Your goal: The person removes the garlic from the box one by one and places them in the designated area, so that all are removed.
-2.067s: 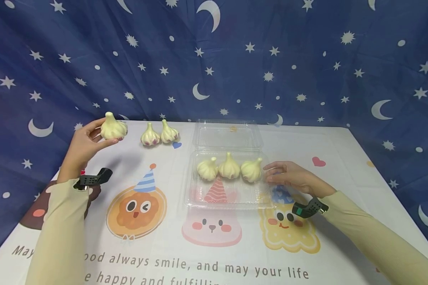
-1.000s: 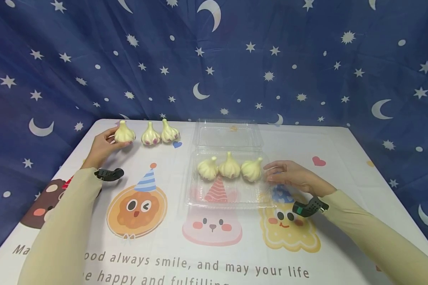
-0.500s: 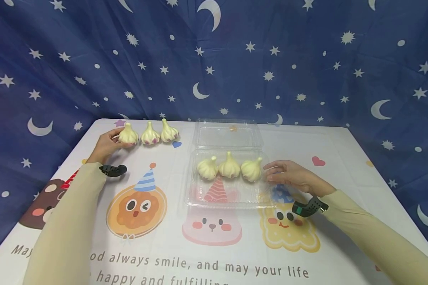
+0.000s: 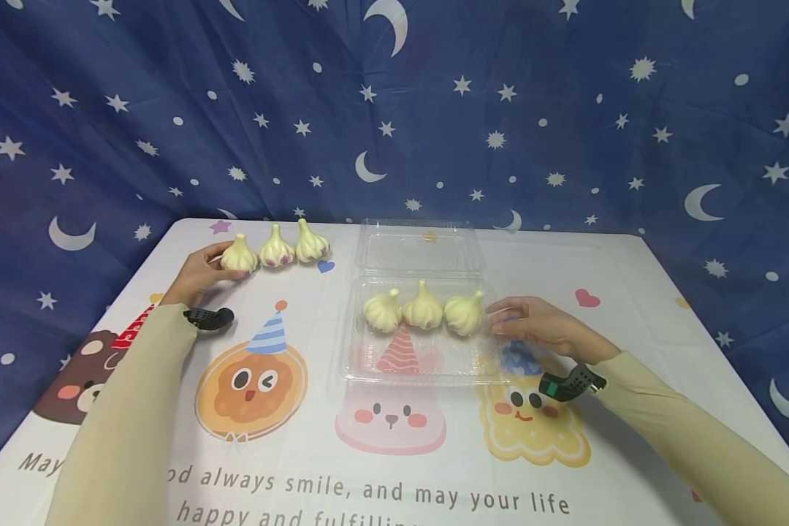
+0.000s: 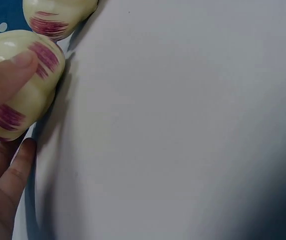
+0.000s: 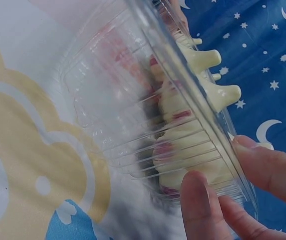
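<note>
In the head view my left hand (image 4: 200, 274) holds a cream-white garlic bulb (image 4: 239, 256) at the table's far left. The left wrist view shows the thumb lying across this purple-streaked bulb (image 5: 38, 95) and the other fingers around its far side. Just right of it stand two more garlic bulbs (image 4: 277, 248), (image 4: 312, 242). An open clear plastic container (image 4: 427, 369) sits mid-table with three garlic bulbs (image 4: 423, 307) in a row in its base. My right hand (image 4: 532, 321) grips the container's right side; in the right wrist view its thumb (image 6: 197, 195) is against the ribbed wall, forefinger at the rim.
The container's hinged lid (image 4: 421, 252) lies folded back towards a blue star-patterned curtain (image 4: 434, 109) behind the table. A white cloth (image 4: 269, 460) printed with cartoon figures and lettering covers the table.
My left hand has moved the garlic bulb rightwards and down, to beside the other two on the left. My right hand and the container have stayed in place.
</note>
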